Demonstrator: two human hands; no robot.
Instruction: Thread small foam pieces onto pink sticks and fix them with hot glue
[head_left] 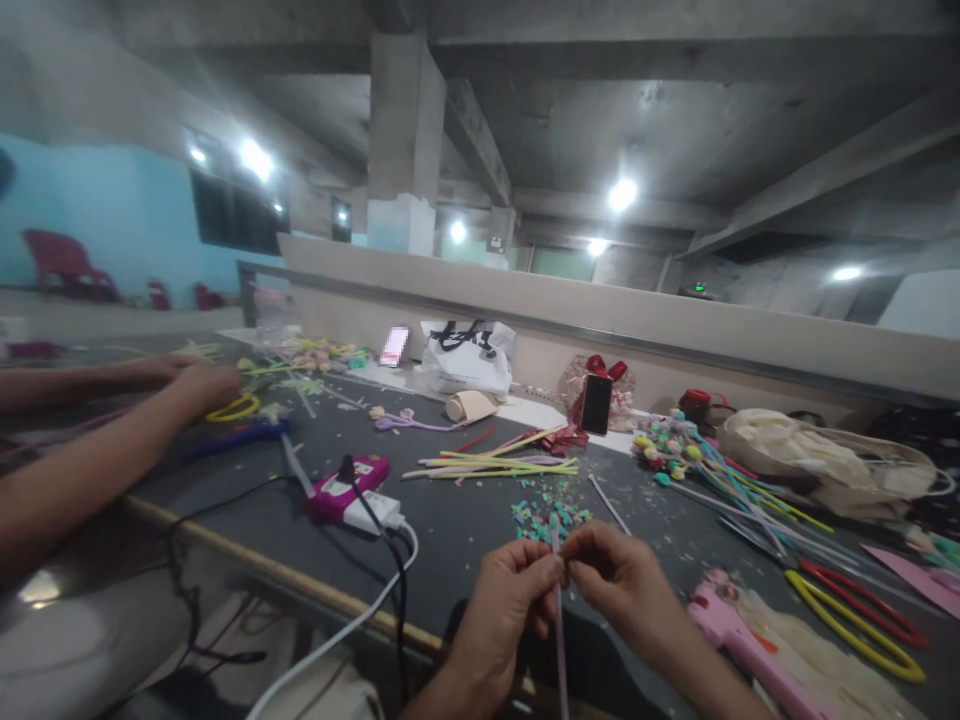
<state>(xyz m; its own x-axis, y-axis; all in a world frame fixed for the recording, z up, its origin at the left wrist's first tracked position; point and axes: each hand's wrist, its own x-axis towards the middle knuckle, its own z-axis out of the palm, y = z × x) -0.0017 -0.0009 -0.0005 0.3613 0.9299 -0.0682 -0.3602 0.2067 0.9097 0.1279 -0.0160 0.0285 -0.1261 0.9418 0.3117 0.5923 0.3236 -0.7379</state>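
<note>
In the head view my left hand pinches a thin pale purple stem near its top, and the rest of the stem hangs down. A small teal piece shows at its tip. My right hand is closed at the same spot, thumb and forefinger together against the stem's upper end. Whatever lies between those fingers is too small to make out. Just beyond both hands, many small teal and pastel bits lie scattered on the dark table.
Yellow and pink stems lie ahead. A pink glue gun and scissors with red and yellow handles lie right. Left are a magenta power strip, cables and another person's arms. A phone leans behind.
</note>
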